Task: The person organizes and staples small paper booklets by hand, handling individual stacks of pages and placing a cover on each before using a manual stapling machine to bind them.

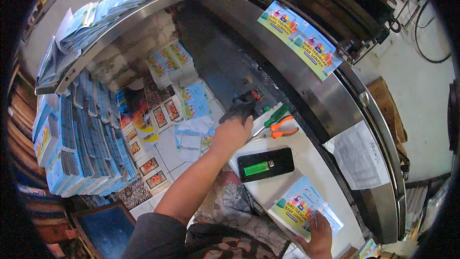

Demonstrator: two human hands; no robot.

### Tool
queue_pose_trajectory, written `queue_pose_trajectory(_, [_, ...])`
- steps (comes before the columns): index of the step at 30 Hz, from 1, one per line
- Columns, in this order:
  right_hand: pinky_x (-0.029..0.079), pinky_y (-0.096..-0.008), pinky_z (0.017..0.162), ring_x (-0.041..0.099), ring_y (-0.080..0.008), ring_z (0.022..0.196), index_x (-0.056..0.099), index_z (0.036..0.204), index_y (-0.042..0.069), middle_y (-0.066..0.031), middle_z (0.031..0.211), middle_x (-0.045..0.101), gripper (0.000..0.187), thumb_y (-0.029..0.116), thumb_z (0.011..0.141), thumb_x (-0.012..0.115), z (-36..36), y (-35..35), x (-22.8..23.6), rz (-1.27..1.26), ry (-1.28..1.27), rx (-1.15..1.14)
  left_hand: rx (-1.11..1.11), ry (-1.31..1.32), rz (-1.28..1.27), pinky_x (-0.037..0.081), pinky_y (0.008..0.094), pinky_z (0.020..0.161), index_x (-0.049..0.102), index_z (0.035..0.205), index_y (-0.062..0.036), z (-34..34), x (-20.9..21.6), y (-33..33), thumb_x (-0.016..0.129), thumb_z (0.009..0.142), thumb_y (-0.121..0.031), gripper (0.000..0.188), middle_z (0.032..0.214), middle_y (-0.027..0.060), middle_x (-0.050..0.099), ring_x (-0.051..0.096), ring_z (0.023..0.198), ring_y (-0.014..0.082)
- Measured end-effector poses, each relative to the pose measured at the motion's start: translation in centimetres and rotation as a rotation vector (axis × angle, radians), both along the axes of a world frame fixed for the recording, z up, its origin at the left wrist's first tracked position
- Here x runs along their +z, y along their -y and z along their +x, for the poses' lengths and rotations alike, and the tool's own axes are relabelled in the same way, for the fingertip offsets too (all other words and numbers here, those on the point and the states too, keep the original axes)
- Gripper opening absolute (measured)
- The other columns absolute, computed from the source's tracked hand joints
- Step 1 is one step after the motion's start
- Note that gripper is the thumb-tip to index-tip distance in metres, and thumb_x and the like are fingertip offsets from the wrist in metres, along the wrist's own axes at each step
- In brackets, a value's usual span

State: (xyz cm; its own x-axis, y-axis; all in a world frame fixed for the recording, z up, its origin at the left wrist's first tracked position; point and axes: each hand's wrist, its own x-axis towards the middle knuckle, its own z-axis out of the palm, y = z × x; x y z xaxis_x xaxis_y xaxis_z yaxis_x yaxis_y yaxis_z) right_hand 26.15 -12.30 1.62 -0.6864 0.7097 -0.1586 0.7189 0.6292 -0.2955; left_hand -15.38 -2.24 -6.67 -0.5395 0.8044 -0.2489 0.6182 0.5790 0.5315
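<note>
My left hand (pixel 232 133) reaches out over the far end of a white work surface, its fingers wrapped round a black object (pixel 239 110) whose kind I cannot make out. Beside it lie a green-handled screwdriver (pixel 276 114) and orange-handled pliers (pixel 283 128). A black phone-like slab (pixel 282 160) with a green strip (pixel 256 168) on it rests nearer to me. At the lower right, my right hand (pixel 320 239) grips the near edge of a light blue booklet (pixel 293 206) with colourful figures on its cover. The fingers lie over the cover, with the thumb at its edge.
Tall piles of blue booklets (pixel 91 139) stand at the left; more fill a metal-edged shelf (pixel 129 17). Printed cover sheets (pixel 299 38) lie on the machine's metal ledge (pixel 357 115), with a paper (pixel 359 156) hanging lower. A dark panel (pixel 215 52) runs behind my left hand.
</note>
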Motion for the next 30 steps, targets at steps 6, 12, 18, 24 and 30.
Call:
queue_pose_trajectory(6, [0.038,-0.0478,0.107,0.046,-0.0399,0.128,0.048,0.139,0.004,-0.0204,0.14,0.049,0.071,0.022,0.078,0.078,-0.6,1.8,-0.4,0.085,0.003,-0.098,-0.005,-0.026,0.027,0.052,0.0525,0.081,0.069,0.094,-0.0005,0.1,0.0,0.1,0.036,0.097,-0.053,0.062,0.091,0.0266,0.069,0.067,0.088,0.0436])
queue_pose_trajectory(12, [0.046,-0.0462,0.098,0.054,-0.0397,0.116,0.061,0.124,0.001,-0.0205,0.134,0.055,0.073,0.034,0.062,0.085,1.3,1.0,-1.9,0.089,0.094,-0.094,0.016,-0.035,0.028,0.052,0.0513,0.082,0.07,0.093,-0.0003,0.2,0.3,0.2,0.039,0.096,-0.051,0.06,0.091,0.0265,0.068,0.067,0.089,0.043])
queue_pose_trajectory(18, [0.051,-0.0427,0.086,0.064,-0.0335,0.1,0.065,0.118,0.006,-0.0193,0.113,0.066,0.046,0.017,0.075,0.075,1.7,-1.2,1.4,-0.207,-0.001,-0.171,0.038,-0.014,-0.001,0.051,0.0509,0.086,0.07,0.097,0.0002,0.0,0.5,0.3,0.04,0.095,-0.052,0.06,0.094,0.0274,0.068,0.066,0.094,0.0425])
queue_pose_trajectory(24, [0.05,-0.0438,0.074,0.062,-0.0379,0.079,0.067,0.102,0.004,-0.0199,0.083,0.063,0.022,0.022,0.094,0.059,9.1,-9.0,8.4,0.224,0.123,-0.296,0.024,0.028,-0.039,0.049,0.0506,0.089,0.069,0.106,-0.0053,0.4,1.4,0.2,0.038,0.096,-0.052,0.057,0.1,0.0254,0.068,0.064,0.1,0.0427])
queue_pose_trajectory(30, [0.044,-0.0413,0.103,0.057,-0.0341,0.12,0.055,0.134,0.005,-0.0163,0.13,0.06,0.049,-0.005,0.087,0.043,4.5,-20.0,16.8,1.006,-0.182,-0.513,0.041,0.219,-0.058,0.047,0.0457,0.094,0.067,0.115,-0.0085,-0.8,-0.4,-0.5,0.045,0.093,-0.055,0.056,0.109,0.0252,0.067,0.062,0.106,0.0421])
